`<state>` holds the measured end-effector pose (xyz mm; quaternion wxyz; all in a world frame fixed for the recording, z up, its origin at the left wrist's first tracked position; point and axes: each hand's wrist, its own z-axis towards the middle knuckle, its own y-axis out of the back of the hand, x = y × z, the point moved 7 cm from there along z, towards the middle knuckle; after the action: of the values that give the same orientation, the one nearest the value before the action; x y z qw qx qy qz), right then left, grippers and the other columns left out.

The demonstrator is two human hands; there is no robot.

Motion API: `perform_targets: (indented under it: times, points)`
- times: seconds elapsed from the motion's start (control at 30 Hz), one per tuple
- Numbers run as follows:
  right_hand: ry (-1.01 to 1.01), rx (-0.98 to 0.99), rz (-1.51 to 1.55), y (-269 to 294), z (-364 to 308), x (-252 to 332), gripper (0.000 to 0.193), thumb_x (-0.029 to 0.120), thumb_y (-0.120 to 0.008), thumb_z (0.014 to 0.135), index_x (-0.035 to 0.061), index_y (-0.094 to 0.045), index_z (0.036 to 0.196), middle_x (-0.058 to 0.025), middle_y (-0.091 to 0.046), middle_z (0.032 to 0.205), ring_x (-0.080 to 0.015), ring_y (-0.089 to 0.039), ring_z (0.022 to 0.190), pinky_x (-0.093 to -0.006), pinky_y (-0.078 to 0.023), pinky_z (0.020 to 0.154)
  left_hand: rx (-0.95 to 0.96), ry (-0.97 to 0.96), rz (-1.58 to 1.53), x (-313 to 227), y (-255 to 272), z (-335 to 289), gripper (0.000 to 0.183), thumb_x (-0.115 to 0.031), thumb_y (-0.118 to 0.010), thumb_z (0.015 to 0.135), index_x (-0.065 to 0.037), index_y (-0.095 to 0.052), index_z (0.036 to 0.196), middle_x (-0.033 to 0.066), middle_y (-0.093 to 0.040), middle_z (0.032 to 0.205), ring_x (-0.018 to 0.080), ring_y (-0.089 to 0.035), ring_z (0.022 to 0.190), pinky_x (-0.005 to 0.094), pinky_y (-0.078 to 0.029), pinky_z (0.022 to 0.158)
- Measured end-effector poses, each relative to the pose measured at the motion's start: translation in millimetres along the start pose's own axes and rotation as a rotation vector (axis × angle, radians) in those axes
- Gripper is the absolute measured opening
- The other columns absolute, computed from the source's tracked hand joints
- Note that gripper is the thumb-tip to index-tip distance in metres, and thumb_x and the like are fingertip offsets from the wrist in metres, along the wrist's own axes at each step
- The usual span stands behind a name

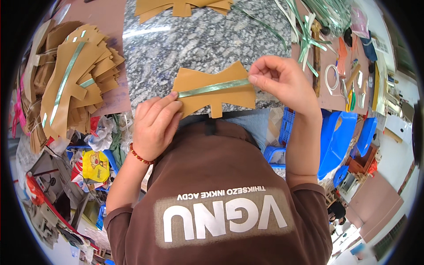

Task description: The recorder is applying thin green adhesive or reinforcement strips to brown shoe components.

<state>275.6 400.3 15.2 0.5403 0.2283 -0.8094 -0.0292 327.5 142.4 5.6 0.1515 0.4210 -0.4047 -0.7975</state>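
Observation:
A tan, leather-like cut piece point(194, 101) with a small tab on its near edge lies on the speckled stone slab in front of me. Across it, slightly slanted, runs a shiny green strip point(214, 88). At the piece's left edge, my left hand point(154, 123) is closed, its fingertips on the strip's end and the thumb by the lower edge. My right hand point(282, 81) pinches the strip's other end between thumb and forefinger at the piece's right edge.
Stacked tan pieces with green strips point(66, 84) stand to the left. More tan pieces point(183, 8) lie at the slab's far edge. Loose green strips point(324, 15), green-handled scissors point(351, 98) and a white ring of cord point(331, 77) are at right. Blue bins point(338, 139) stand below.

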Motion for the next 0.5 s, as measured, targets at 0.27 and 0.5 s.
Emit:
perform_targets:
  times: [0.27, 0.5]
  points:
    - [-0.003, 0.059, -0.064, 0.0, 1.1, -11.2, 0.007, 0.004, -0.069, 0.088, 0.0004, -0.065, 0.092, 0.0043, -0.060, 0.079, -0.0013, -0.054, 0.071, -0.0187, -0.045, 0.063, -0.014, 0.013, -0.019, 2.1, -0.7, 1.8, 0.030, -0.003, -0.077, 0.075, -0.007, -0.068, 0.103, 0.0077, -0.068, 0.116, 0.0260, -0.063, 0.096, 0.0372, -0.048, 0.082]
    - [-0.004, -0.008, -0.164, -3.8, 0.0, -23.1, 0.011, 0.003, -0.070, 0.085, 0.0010, -0.061, 0.088, 0.0045, -0.058, 0.075, -0.0014, -0.054, 0.067, -0.0174, -0.045, 0.059, -0.020, 0.022, -0.026, -0.1, 1.1, 2.9, 0.030, -0.003, -0.076, 0.075, -0.007, -0.068, 0.103, 0.0081, -0.068, 0.115, 0.0262, -0.063, 0.095, 0.0371, -0.049, 0.082]
